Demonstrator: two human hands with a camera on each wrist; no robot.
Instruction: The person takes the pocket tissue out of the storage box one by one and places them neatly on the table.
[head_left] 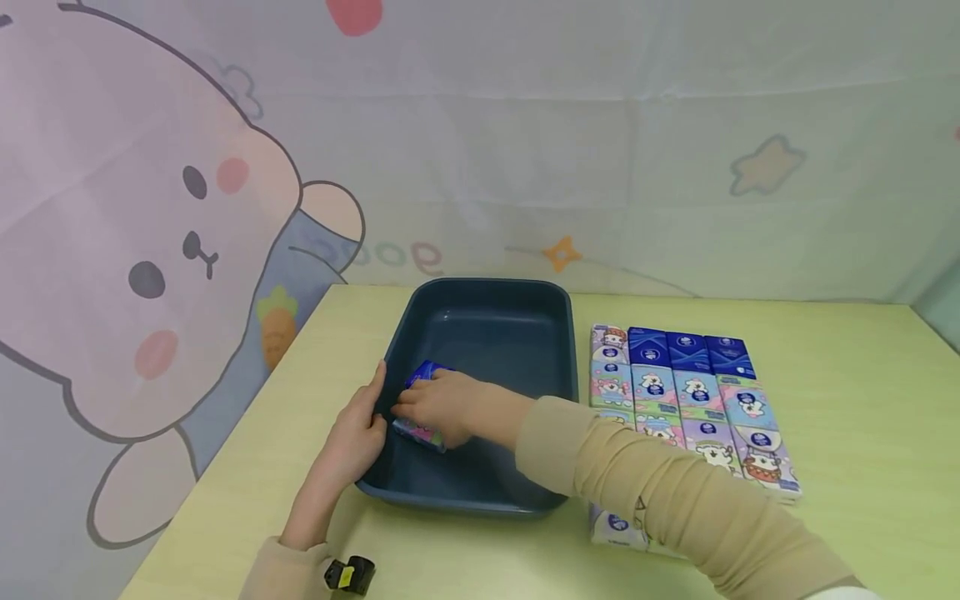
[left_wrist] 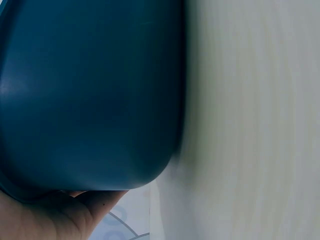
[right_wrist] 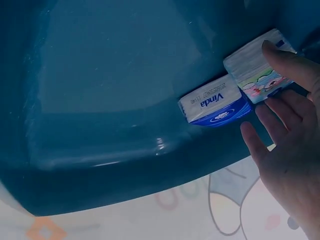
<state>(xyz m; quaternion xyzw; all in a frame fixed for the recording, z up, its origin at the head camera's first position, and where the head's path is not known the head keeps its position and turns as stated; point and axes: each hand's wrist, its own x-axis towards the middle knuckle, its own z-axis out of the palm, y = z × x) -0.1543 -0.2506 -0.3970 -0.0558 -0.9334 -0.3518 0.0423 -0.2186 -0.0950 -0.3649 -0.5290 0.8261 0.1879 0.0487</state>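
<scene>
A dark blue plastic basin (head_left: 517,358) stands on the table. My left hand (head_left: 352,442) grips its left rim, thumb on the edge; the left wrist view shows the basin's outer wall (left_wrist: 90,100) with part of the hand below. Inside the basin, my right hand (head_left: 438,404) holds a cartoon-printed tissue pack (right_wrist: 257,60) near the left wall, thumb on one side and fingers on the other. Against that pack lies a blue-and-white Vinda tissue pack (right_wrist: 212,105). The right hand partly covers both packs in the head view.
Several rows of tissue packs (head_left: 693,387), blue ones at the back and cartoon-printed ones in front, lie on the light table (head_left: 855,400) right of the basin. My right sleeve crosses over the nearer packs. A printed cloth (head_left: 525,150) hangs behind the table.
</scene>
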